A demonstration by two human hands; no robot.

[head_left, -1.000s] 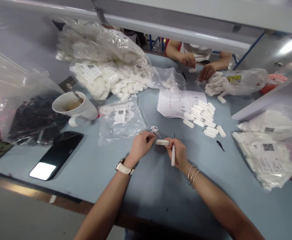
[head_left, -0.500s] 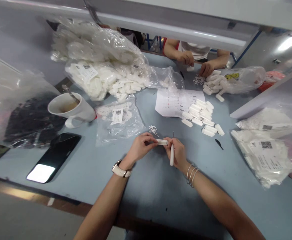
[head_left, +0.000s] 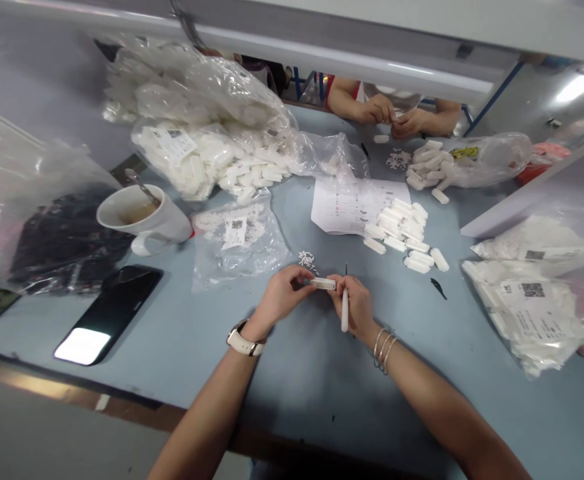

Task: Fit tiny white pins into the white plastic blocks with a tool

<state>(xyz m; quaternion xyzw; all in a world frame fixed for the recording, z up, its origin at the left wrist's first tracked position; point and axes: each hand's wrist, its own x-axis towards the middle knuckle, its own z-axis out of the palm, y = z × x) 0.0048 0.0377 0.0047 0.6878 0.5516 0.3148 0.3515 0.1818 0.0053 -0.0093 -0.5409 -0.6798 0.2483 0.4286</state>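
Observation:
A small white plastic connector housing [head_left: 325, 284] with rows of holes lies between my two hands. Pinched by the fingertips of my left hand [head_left: 286, 291] is its left end. My right hand [head_left: 356, 307] is closed around a slim tool with a white handle [head_left: 345, 313] and a thin dark metal shaft. The fingers of that hand also touch the housing's right end. Just beyond my left fingertips is a little heap of tiny white pieces [head_left: 307, 259]. A pile of similar white housings [head_left: 397, 227] lies farther right, partly on a printed sheet [head_left: 337, 207].
At left are a white mug [head_left: 165, 223] with a spoon, a black phone [head_left: 109, 313] and a clear bag of small pieces [head_left: 242, 247]. Large bags of white parts [head_left: 197, 153] stand behind. More bags [head_left: 532, 307] lie right. Across the table, a co-worker's hands [head_left: 392, 117] handle something small.
The co-worker's hands have come together, leaving a white housing on the table below them. My left hand has shifted very slightly; my right hand keeps its grip.

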